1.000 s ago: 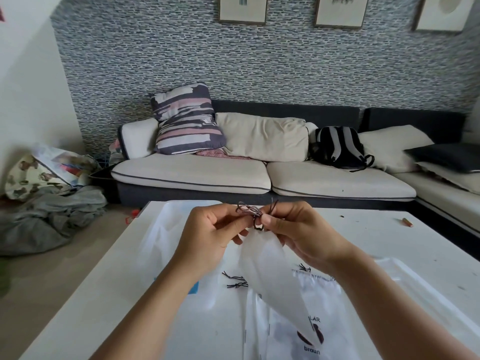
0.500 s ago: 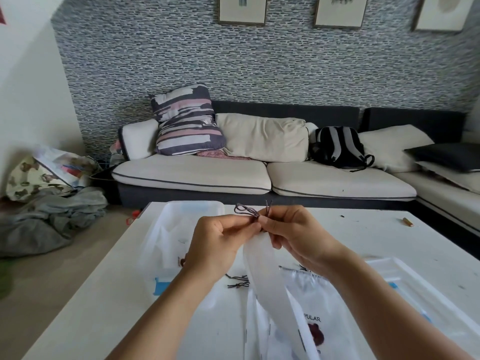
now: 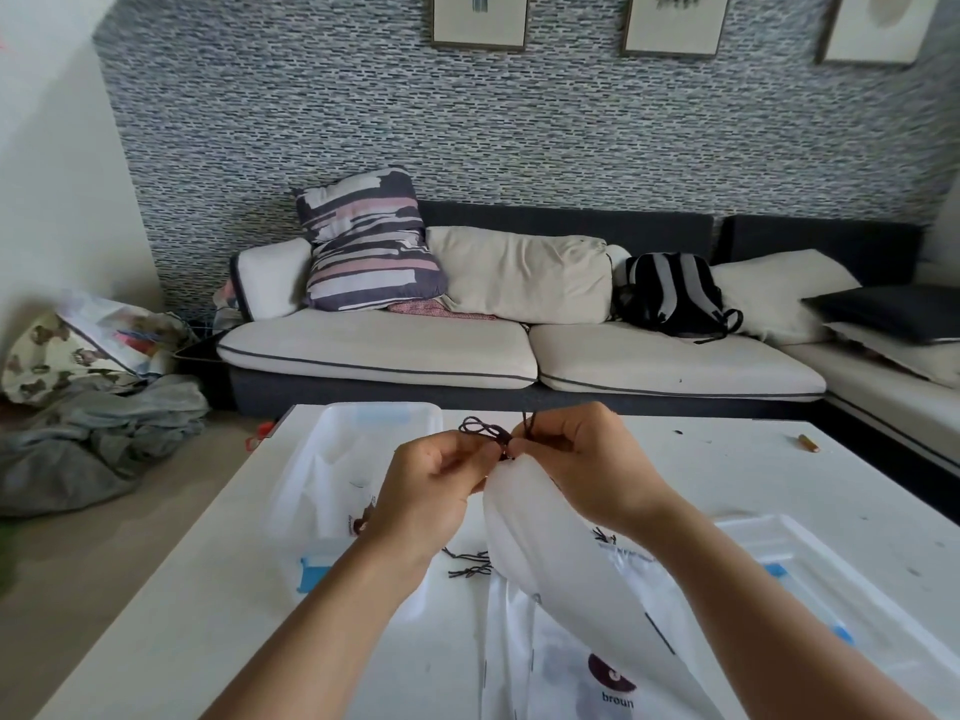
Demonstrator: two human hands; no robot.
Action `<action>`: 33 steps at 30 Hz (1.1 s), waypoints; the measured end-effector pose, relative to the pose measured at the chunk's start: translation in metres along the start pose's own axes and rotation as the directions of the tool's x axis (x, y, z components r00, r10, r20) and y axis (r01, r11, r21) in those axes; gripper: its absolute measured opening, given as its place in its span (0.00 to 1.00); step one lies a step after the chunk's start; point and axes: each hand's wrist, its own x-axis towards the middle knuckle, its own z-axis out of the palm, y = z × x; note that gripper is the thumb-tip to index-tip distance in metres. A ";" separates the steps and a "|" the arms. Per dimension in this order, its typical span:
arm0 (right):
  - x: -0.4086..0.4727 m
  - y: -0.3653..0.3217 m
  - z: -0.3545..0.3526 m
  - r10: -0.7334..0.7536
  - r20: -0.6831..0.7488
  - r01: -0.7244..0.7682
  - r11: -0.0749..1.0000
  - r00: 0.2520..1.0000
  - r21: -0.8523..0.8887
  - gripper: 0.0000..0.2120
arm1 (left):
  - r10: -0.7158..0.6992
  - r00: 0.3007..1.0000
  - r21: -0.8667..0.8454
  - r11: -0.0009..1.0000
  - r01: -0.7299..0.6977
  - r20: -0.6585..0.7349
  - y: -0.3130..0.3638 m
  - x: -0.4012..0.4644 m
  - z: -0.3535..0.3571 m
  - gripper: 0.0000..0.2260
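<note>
Head view: which way does the pouch (image 3: pixel 561 553) run from the grip?
— Down towards us. It hangs over the counter (image 3: pixel 727 459), gathered mouth uppermost between both hands.
— And each grip?
— Left hand (image 3: pixel 431 491) and right hand (image 3: pixel 587 459) are equally near. Both have curled fingers pinching the dark cord (image 3: pixel 483 431), whose loops poke out beyond.

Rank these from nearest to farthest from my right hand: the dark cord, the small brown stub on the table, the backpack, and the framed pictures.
1. Dark cord: pinched in the right hand.
2. Small brown stub: on the table's right side.
3. Backpack: on the sofa beyond the table.
4. Framed pictures: high on the wall.
</note>
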 end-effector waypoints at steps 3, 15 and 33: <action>-0.001 -0.002 0.003 -0.039 -0.042 0.035 0.995 0.998 -0.098 0.10 | -0.140 0.990 -0.182 0.973 0.144 0.034 0.000 0.001 0.001 0.06; 0.001 0.005 0.006 -0.071 -0.083 0.057 0.985 0.994 -0.164 0.08 | -0.290 0.927 -0.377 0.852 0.363 0.238 0.005 -0.006 0.008 0.12; -0.001 0.013 -0.010 0.178 0.034 -0.180 0.935 0.983 0.307 0.11 | 0.191 0.977 0.291 0.944 -0.156 -0.095 0.002 0.001 -0.010 0.13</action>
